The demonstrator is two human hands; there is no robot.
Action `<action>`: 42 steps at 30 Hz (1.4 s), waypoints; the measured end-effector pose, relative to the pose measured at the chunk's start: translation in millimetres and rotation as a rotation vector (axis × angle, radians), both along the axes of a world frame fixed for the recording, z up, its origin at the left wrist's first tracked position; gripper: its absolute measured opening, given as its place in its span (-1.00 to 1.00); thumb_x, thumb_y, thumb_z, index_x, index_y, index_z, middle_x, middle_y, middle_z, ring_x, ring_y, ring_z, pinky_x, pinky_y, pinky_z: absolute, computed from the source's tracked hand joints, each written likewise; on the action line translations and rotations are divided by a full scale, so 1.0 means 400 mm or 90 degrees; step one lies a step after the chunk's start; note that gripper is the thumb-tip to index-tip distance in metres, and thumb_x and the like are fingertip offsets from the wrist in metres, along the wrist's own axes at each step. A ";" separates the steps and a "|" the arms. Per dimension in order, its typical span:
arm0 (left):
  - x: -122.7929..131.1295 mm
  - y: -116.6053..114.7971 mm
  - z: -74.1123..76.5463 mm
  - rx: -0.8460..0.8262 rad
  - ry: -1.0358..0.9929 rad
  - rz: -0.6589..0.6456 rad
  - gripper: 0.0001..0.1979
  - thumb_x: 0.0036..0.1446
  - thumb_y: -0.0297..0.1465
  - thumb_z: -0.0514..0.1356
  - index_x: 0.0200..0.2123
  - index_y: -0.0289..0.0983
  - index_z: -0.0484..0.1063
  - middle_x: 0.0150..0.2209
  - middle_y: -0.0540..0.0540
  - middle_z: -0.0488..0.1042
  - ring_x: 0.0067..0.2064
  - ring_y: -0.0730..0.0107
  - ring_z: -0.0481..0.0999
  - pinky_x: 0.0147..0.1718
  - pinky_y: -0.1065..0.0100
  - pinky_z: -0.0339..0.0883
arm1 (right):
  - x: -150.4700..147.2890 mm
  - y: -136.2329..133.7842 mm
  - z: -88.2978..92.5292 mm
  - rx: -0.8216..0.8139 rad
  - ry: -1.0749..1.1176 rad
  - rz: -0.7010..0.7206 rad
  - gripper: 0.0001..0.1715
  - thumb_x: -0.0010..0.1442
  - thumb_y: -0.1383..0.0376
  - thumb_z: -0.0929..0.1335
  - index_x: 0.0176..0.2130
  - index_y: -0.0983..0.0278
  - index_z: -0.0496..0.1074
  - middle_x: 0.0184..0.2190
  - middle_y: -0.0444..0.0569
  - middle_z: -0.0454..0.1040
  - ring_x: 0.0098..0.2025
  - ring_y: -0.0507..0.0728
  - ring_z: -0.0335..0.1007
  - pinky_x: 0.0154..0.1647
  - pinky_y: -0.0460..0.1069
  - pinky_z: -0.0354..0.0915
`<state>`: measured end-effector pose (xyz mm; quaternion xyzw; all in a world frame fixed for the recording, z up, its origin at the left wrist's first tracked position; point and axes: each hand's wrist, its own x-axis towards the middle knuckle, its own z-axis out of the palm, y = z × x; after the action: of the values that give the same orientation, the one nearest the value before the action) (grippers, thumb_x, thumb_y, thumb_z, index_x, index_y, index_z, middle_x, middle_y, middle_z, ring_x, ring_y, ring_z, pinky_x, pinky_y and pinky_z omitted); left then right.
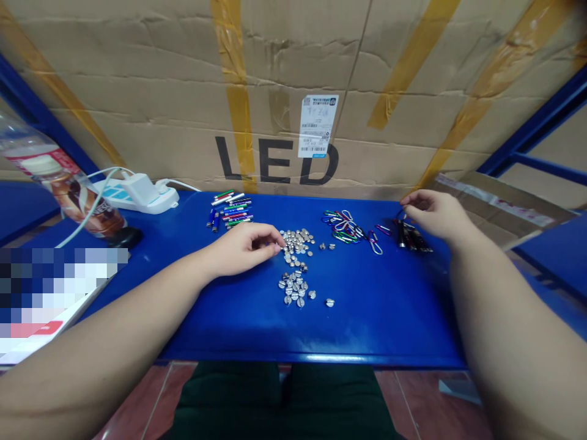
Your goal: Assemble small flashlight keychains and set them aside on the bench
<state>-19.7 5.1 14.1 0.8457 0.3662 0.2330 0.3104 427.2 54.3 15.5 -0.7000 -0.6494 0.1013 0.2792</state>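
Observation:
My left hand is at the left edge of a pile of silver button cells. Its thumb and index finger are pressed together, and whatever lies between them is too small to tell. Nearer me is a second cluster of small silver metal pieces. Over at the right, my right hand pinches a dark carabiner above several small black tubes. Colored carabiners lie in a heap between the hands. Short colored metal tubes are grouped behind my left hand.
A large cardboard box marked LED stands behind the blue table. On the left are a white power strip with cables and a drink bottle. A cardboard piece is at the right, by the blue frame.

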 end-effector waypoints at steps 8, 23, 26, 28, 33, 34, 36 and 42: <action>0.000 0.003 -0.003 0.001 -0.003 0.002 -0.76 0.26 -0.25 0.22 -0.14 -0.25 0.59 -0.27 -0.10 0.62 -0.26 0.29 0.57 -0.30 0.32 0.43 | -0.014 0.018 -0.020 -0.022 -0.135 -0.016 -0.81 0.12 0.34 0.39 -0.22 0.21 0.56 -0.29 0.02 0.56 -0.27 0.21 0.43 -0.14 0.08 0.30; -0.062 0.050 0.020 0.102 -0.006 0.266 -0.71 0.19 -0.18 0.24 -0.18 -0.27 0.58 -0.31 -0.08 0.62 -0.32 0.27 0.51 -0.29 0.31 0.34 | -0.014 -0.009 -0.011 -0.181 -0.206 0.043 -0.84 0.04 0.29 0.44 -0.28 0.13 0.51 -0.38 -0.04 0.59 -0.38 0.24 0.51 -0.33 0.11 0.39; -0.088 0.066 0.030 0.106 0.024 0.341 -0.73 0.14 -0.21 0.26 -0.20 -0.26 0.60 -0.32 -0.08 0.62 -0.34 0.27 0.47 -0.31 0.30 0.30 | -0.033 -0.005 -0.012 -0.139 -0.210 0.064 -0.79 0.11 0.21 0.44 -0.20 0.16 0.55 -0.24 0.00 0.64 -0.27 0.27 0.56 -0.22 0.13 0.43; -0.101 0.071 0.037 0.101 0.068 0.345 -0.77 0.09 -0.28 0.26 -0.22 -0.25 0.61 -0.34 -0.07 0.60 -0.37 0.28 0.44 -0.33 0.30 0.27 | -0.054 -0.006 -0.010 -0.152 -0.223 0.071 -0.80 0.13 0.20 0.43 -0.20 0.18 0.58 -0.23 0.00 0.66 -0.25 0.25 0.57 -0.20 0.10 0.43; -0.114 0.072 0.047 0.155 0.107 0.335 -0.72 -0.01 -0.42 0.18 -0.20 -0.23 0.59 -0.28 -0.07 0.59 -0.33 0.26 0.46 -0.30 0.29 0.29 | -0.104 -0.016 -0.003 -0.160 -0.215 0.116 -0.80 0.13 0.26 0.40 -0.22 0.18 0.61 -0.22 -0.04 0.68 -0.21 0.22 0.58 -0.15 0.06 0.44; -0.115 0.070 0.046 0.149 0.114 0.326 -0.71 -0.02 -0.43 0.17 -0.21 -0.23 0.59 -0.26 -0.07 0.60 -0.31 0.25 0.48 -0.28 0.29 0.30 | -0.111 -0.018 -0.003 -0.163 -0.194 0.144 -0.79 0.14 0.26 0.39 -0.21 0.18 0.61 -0.21 -0.05 0.68 -0.20 0.22 0.59 -0.13 0.06 0.44; -0.114 0.069 0.043 0.117 0.139 0.287 -0.72 -0.03 -0.42 0.17 -0.21 -0.23 0.58 -0.22 -0.07 0.62 -0.26 0.23 0.53 -0.26 0.29 0.33 | -0.125 -0.021 -0.005 -0.171 -0.142 0.198 -0.77 0.16 0.23 0.38 -0.19 0.18 0.61 -0.20 -0.07 0.68 -0.19 0.21 0.59 -0.11 0.07 0.45; -0.107 0.067 0.019 0.053 0.218 0.183 -0.73 -0.05 -0.33 0.26 -0.22 -0.22 0.60 -0.31 -0.05 0.62 -0.33 0.27 0.53 -0.36 0.35 0.30 | -0.145 -0.037 -0.005 -0.183 0.009 0.248 -0.68 0.16 0.16 0.40 -0.08 0.19 0.53 -0.23 -0.05 0.67 -0.27 0.17 0.59 -0.20 0.04 0.48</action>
<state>-62.6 31.8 21.7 0.8242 0.5200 0.1431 0.1723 369.1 39.7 13.5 -0.5931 -0.7492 0.2497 0.1568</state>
